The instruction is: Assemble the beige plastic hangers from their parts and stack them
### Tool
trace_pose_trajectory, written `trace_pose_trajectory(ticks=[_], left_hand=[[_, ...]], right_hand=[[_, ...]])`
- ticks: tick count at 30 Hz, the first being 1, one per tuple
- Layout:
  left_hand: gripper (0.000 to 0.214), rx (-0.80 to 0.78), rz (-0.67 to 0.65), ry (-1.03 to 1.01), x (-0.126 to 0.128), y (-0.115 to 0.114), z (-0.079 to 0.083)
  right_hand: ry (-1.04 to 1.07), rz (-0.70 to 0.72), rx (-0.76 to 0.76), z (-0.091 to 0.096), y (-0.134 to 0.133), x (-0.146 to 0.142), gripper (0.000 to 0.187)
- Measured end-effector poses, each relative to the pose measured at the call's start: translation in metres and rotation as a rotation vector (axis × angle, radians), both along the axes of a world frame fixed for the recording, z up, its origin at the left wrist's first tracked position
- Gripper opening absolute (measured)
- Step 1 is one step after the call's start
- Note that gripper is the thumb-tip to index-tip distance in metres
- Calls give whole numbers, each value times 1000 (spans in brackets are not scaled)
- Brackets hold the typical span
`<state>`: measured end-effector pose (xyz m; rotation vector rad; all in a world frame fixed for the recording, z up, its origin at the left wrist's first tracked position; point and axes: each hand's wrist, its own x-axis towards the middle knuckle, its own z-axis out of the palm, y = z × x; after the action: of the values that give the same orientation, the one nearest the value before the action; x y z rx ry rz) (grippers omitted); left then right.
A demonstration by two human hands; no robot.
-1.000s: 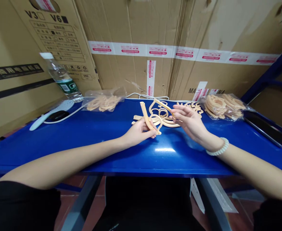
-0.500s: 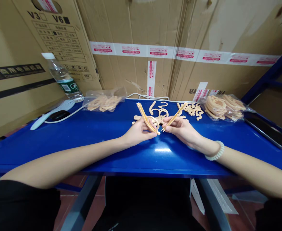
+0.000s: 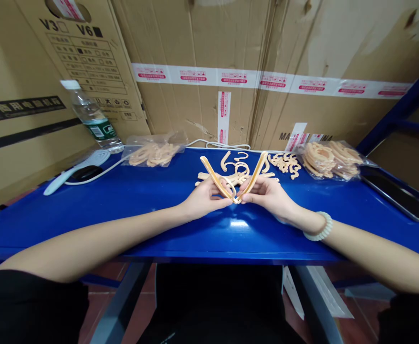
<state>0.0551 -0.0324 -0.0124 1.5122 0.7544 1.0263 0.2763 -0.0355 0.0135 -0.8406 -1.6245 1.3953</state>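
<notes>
- Table (image 3: 152,191): blue surface extends left and right of the hands and to the near edge; cardboard (image 3: 195,110) bounds the rear.
- Loose pieces (image 3: 235,177): just beyond the hands.
- Left hand (image 3: 204,197): fingers closed on the left strip (image 3: 213,176), held above the table.
- Right hand (image 3: 271,193): fingers pinching the right strip (image 3: 255,177); strips' lower ends adjacent, contact unclear.

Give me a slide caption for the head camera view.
Left hand with one tan strip, right hand with a second strip, lower ends close together above a blue table.
</notes>
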Motion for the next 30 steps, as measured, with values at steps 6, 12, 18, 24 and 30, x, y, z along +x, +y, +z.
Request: trace_pose_trajectory(ticks=[6, 12, 18, 24, 30], left_hand=[[44, -15, 24, -25, 2, -1, -1], [39, -10, -2, -10, 3, -2, 1], [43, -61, 69, -97, 2, -2, 9], [39, -186, 190, -302, -16, 10, 31], [31, -140, 240, -333, -41, 35, 47]], right_hand=[[-59, -42, 87, 3, -3, -1, 30], [-115, -99, 177, -1, -6, -8, 28], [-26, -89, 134, 7, 0, -5, 36], [-198, -126, 308, 51, 16, 35, 30], [-605, -174, 714, 76, 26, 67, 27]])
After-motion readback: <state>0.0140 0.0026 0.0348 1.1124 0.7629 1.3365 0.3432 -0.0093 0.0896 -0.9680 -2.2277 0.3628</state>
